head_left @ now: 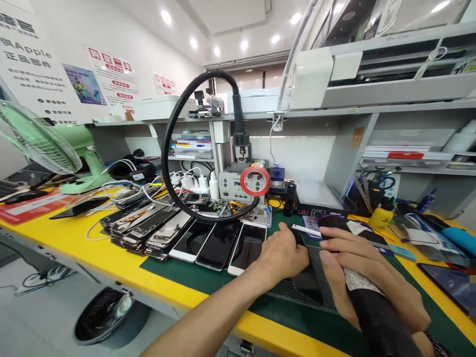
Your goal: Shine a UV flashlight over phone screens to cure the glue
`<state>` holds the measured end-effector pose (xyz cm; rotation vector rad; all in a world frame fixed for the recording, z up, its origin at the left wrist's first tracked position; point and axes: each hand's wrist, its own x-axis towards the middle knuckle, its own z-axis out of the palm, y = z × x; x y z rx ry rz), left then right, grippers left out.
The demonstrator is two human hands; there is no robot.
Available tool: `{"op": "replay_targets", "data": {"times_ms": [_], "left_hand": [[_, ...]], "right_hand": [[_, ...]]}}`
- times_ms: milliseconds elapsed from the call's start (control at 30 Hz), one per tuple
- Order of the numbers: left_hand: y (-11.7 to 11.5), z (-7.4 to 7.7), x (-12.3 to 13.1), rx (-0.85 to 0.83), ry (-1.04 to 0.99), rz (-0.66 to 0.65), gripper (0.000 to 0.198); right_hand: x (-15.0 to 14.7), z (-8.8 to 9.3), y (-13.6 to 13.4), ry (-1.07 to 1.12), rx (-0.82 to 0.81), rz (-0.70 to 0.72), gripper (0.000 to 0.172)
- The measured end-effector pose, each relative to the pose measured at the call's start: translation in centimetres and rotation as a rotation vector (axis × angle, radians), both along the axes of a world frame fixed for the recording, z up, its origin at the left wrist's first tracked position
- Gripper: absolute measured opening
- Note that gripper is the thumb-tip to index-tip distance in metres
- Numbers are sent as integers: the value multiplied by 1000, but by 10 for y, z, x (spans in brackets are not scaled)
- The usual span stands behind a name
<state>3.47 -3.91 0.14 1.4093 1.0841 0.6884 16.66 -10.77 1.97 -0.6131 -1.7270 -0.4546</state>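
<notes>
A dark phone [310, 283] lies on a black perforated mat [325, 277] in front of me. My left hand [284, 253] curls over its upper left part, fingers closed against it; the fingertips are partly hidden. My right hand [375, 277] is wrapped round a black cylindrical tool [383, 322] with a pale speckled band, whose exact kind I cannot make out. A thin white stick [307, 230] points left from beside the right fingertips. Left of my left hand lie a white-framed phone [248, 248], a black phone [218, 245] and another white-framed phone [191, 240].
Stacks of phone screens [148, 228] cover the left of the bench. A thick black hose [167, 134] loops up from a grey rework station [230, 183], where red tape [255, 181] hangs. A yellow bottle [382, 213] stands right, a green fan [74, 153] left, a bin [111, 337] below.
</notes>
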Motion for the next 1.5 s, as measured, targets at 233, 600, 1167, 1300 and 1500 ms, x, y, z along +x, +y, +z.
{"op": "replay_targets", "data": {"times_ms": [233, 600, 1167, 1300, 1500], "left_hand": [[-8, 11, 9, 473, 841, -6, 64], [-36, 42, -31, 713, 1182, 26, 33], [40, 69, -266, 45, 1399, 175, 41], [54, 63, -265, -20, 1382, 188, 38], [59, 57, -267, -25, 1388, 206, 39]], "right_hand": [[0, -2, 2, 27, -6, -29, 18], [1, -7, 7, 67, 87, 6, 24], [-5, -18, 4, 37, 38, 129, 22], [-4, -18, 6, 30, 56, 142, 25], [-3, -16, 5, 36, 66, 145, 26]]}}
